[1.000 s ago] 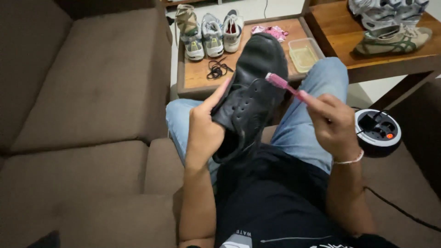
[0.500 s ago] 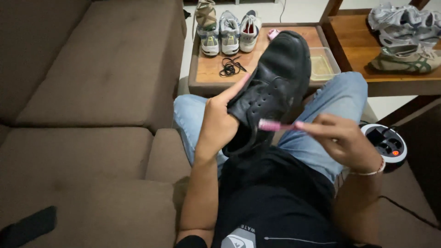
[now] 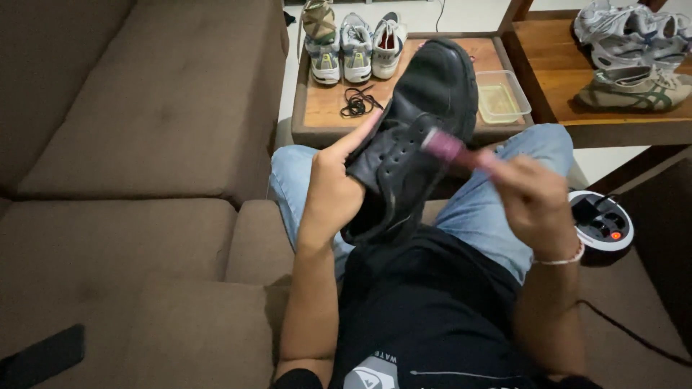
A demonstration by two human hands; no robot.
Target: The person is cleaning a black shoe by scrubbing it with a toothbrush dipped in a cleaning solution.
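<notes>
A black leather shoe [image 3: 425,122] is held up over my lap, toe pointing away. My left hand [image 3: 337,189] grips it from the left side near the heel opening, index finger stretched along the upper. My right hand [image 3: 532,194] holds a pink toothbrush [image 3: 453,149], blurred by motion, with its head against the shoe's lacing area. I sit on a brown sofa [image 3: 144,144] in blue jeans and a black shirt.
A low wooden table [image 3: 324,108] ahead carries three sneakers [image 3: 353,47], loose black laces [image 3: 355,101] and a clear plastic tub [image 3: 503,95]. A second wooden table [image 3: 562,79] at right holds more sneakers [image 3: 631,86]. A round white device [image 3: 602,220] sits on the floor; a dark phone [image 3: 40,356] lies on the sofa.
My right hand has swept the toothbrush left and down across the shoe's upper, from above the side to the lacing area. The view has shifted slightly; my left hand keeps its hold.
</notes>
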